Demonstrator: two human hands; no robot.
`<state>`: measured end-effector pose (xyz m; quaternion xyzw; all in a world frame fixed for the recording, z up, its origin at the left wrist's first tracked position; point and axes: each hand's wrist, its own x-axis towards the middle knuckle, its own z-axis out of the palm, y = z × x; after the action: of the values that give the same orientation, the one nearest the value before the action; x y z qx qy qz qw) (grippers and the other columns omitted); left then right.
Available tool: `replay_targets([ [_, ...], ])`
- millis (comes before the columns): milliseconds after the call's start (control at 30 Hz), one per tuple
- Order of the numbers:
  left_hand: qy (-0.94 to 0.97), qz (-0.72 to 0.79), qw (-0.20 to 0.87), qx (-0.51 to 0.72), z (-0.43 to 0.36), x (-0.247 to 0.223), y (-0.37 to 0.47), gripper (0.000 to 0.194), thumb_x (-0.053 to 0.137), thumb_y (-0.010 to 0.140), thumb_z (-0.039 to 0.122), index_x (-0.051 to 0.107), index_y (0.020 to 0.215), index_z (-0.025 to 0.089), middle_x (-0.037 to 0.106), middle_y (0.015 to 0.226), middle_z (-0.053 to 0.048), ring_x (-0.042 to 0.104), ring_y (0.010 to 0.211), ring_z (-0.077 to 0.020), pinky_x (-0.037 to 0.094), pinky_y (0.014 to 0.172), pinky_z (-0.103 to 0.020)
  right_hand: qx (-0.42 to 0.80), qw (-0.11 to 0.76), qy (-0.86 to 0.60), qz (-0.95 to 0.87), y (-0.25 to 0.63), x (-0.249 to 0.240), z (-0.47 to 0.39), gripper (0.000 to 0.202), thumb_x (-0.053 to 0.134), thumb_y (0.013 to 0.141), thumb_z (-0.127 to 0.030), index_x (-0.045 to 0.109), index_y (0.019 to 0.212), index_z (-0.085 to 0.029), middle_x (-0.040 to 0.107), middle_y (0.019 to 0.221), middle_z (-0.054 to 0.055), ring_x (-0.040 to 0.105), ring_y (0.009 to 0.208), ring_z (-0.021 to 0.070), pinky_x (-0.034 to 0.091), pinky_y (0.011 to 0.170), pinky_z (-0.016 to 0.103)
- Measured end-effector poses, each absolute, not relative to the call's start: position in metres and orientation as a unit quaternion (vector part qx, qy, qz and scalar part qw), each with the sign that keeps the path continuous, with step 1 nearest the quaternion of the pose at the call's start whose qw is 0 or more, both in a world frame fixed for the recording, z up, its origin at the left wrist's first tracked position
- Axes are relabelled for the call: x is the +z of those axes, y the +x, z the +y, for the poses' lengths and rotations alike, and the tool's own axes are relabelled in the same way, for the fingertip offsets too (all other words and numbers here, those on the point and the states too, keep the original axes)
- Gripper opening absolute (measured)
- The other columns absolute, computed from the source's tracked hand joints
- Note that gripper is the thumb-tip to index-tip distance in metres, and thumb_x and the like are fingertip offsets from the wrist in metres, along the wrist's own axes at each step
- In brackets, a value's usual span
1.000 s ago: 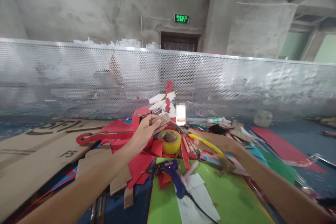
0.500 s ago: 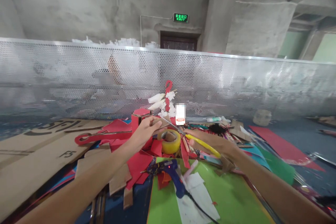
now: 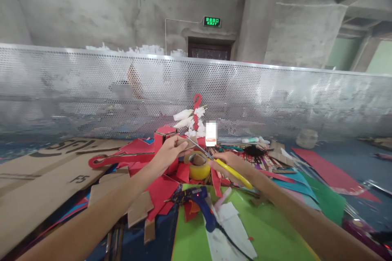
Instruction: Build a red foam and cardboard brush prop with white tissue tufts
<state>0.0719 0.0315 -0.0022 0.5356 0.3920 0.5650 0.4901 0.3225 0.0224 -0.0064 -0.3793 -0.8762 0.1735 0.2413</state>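
Observation:
My left hand (image 3: 172, 149) pinches a small piece of brown cardboard (image 3: 192, 143) beside the red box (image 3: 161, 138). In my right hand (image 3: 228, 162) is a pair of scissors with yellow handles (image 3: 234, 171); the metal blades point up and left to the cardboard. Just below both hands lies a yellow tape roll (image 3: 199, 170). Nearer to me, a blue glue gun (image 3: 205, 210) with a small red light rests at the edge of the green sheet (image 3: 269, 228). White flowers (image 3: 183, 119) on a red hooked strip (image 3: 197, 100) stand behind my hands.
Large brown cardboard (image 3: 39, 179) covers the left side. Red scraps (image 3: 167, 193) lie around the middle. A white phone screen (image 3: 211, 134) stands behind the scissors. To the right are a red sheet (image 3: 327, 167) and a clear jar (image 3: 306, 138). A perforated metal barrier (image 3: 251, 94) crosses the back.
The scissor handles have come closer together, and my right hand has shifted slightly left with its fingers drawn in. My left hand and the cardboard have barely moved.

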Motion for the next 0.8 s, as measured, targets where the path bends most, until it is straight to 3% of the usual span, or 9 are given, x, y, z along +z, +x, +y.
replay_targets([
  [267,0.539,0.393,0.498,0.554,0.027,0.006,0.070,0.014,0.073,0.084,0.020,0.060,0.086,0.014,0.073,0.099,-0.009,0.073,0.091,-0.0192,0.057,0.094,-0.036,0.169,0.288,-0.371,-0.867,0.311,-0.009,0.012,0.039,0.048,0.097,-0.047,0.056,0.070,-0.019,0.053,0.060,-0.002,0.049,0.059,0.0136,0.031,0.057,0.026],
  [500,0.605,0.388,0.502,0.481,0.019,0.005,0.078,0.027,0.081,0.075,0.030,0.058,0.080,0.016,0.072,0.082,-0.006,0.073,0.077,-0.0201,0.059,0.077,-0.034,0.170,0.314,-0.391,-0.849,0.313,-0.005,0.017,0.042,0.039,0.099,-0.051,0.050,0.073,-0.021,0.056,0.063,0.001,0.049,0.060,0.0159,0.035,0.059,0.028],
  [633,0.667,0.380,0.482,0.422,0.015,0.010,0.077,0.021,0.077,0.076,0.030,0.066,0.089,0.018,0.074,0.086,-0.007,0.073,0.081,-0.0202,0.057,0.075,-0.031,0.111,0.217,-0.447,-0.861,0.342,0.008,0.030,0.038,0.051,0.092,-0.051,0.056,0.072,-0.020,0.056,0.060,0.003,0.048,0.056,0.0166,0.030,0.055,0.029],
  [733,0.695,0.396,0.433,0.416,0.014,0.012,0.074,0.028,0.077,0.072,0.026,0.066,0.097,0.021,0.073,0.079,-0.004,0.070,0.071,-0.0190,0.055,0.068,-0.029,0.064,0.095,-0.502,-0.857,0.365,0.009,0.036,0.016,0.066,0.079,-0.035,0.066,0.077,-0.020,0.057,0.056,0.003,0.047,0.050,0.0166,0.028,0.053,0.030],
  [800,0.711,0.405,0.395,0.418,0.015,0.013,0.073,0.027,0.077,0.071,0.026,0.064,0.093,0.021,0.071,0.073,-0.002,0.067,0.064,-0.0177,0.051,0.062,-0.027,0.066,0.095,-0.531,-0.839,0.376,0.001,0.037,0.024,0.070,0.069,-0.024,0.071,0.093,-0.021,0.056,0.051,0.001,0.046,0.046,0.0168,0.029,0.052,0.030],
])
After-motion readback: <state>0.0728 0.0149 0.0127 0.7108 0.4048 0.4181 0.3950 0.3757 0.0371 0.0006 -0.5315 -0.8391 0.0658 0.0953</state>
